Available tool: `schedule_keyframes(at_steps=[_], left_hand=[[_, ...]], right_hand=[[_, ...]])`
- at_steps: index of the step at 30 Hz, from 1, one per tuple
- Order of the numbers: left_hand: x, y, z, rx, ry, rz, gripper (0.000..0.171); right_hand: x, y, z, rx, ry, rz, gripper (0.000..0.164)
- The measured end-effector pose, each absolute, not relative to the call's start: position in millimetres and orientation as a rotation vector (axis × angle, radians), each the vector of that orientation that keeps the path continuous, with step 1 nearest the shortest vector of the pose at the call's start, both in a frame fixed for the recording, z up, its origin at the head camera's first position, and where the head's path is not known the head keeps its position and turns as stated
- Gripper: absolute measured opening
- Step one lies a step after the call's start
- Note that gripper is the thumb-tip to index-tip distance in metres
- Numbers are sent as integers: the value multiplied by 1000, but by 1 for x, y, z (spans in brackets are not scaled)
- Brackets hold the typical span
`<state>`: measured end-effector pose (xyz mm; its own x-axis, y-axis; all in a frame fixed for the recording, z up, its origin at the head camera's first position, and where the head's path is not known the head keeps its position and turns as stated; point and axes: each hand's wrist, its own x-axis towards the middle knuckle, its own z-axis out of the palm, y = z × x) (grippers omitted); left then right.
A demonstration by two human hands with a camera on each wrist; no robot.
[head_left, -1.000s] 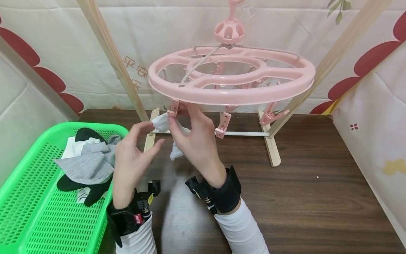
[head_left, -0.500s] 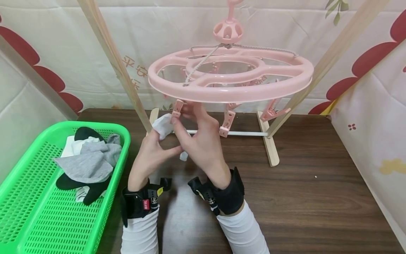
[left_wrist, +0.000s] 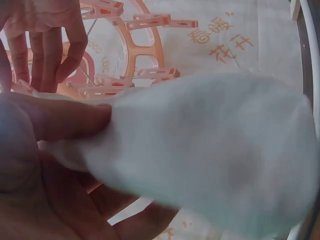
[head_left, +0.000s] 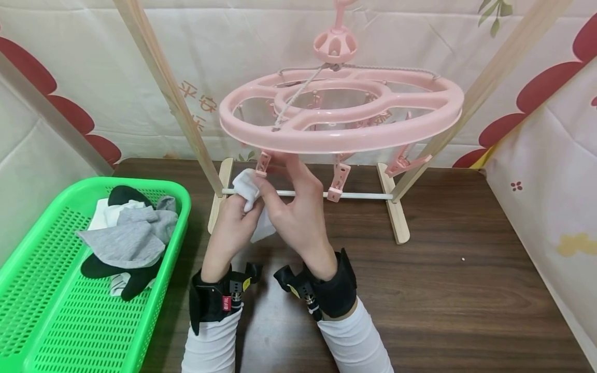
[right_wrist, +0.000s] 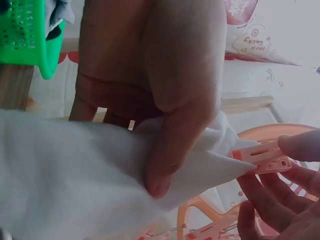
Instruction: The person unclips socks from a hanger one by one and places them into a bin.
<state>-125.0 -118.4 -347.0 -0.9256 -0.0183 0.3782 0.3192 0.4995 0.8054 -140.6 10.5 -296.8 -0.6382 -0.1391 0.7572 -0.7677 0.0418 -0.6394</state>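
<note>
A white sock (head_left: 245, 186) hangs under the left front of a round pink drying rack (head_left: 345, 141). My left hand (head_left: 231, 224) pinches it between thumb and fingers. In the left wrist view, the rounded end of the sock (left_wrist: 215, 150) sticks out past the thumb. My right hand (head_left: 300, 210) holds a pink clothespin (head_left: 263, 163) with thumb and fingers. The right wrist view has that clothespin (right_wrist: 262, 156) with its tip at the gathered edge of the sock (right_wrist: 200, 165). Behind the right hand its fingers are partly hidden in the head view.
A green basket (head_left: 160, 290) on the left holds grey, black and white clothing (head_left: 132, 238). Wooden posts (head_left: 160, 83) and a white crossbar (head_left: 364, 196) frame the rack. More pink clothespins (head_left: 339, 182) dangle from the ring, above a brown tabletop (head_left: 466, 311).
My left hand has come rightward from beside the sock and now grips it. The right hand stays at the clothespin, shifted slightly right. The rack has swayed a little.
</note>
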Motion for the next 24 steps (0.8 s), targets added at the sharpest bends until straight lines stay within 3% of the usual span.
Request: schedule_keyframes(at_steps=[13,24], left_hand=[[-123,-140,-346,-26,-2540,-1276,16],[-113,-168,-337,437,-2367,-1384,23]], right_hand=[[-143,17,-304,855,-1745,1643,22],[-142,26,-306,815,-1679,1692,27]])
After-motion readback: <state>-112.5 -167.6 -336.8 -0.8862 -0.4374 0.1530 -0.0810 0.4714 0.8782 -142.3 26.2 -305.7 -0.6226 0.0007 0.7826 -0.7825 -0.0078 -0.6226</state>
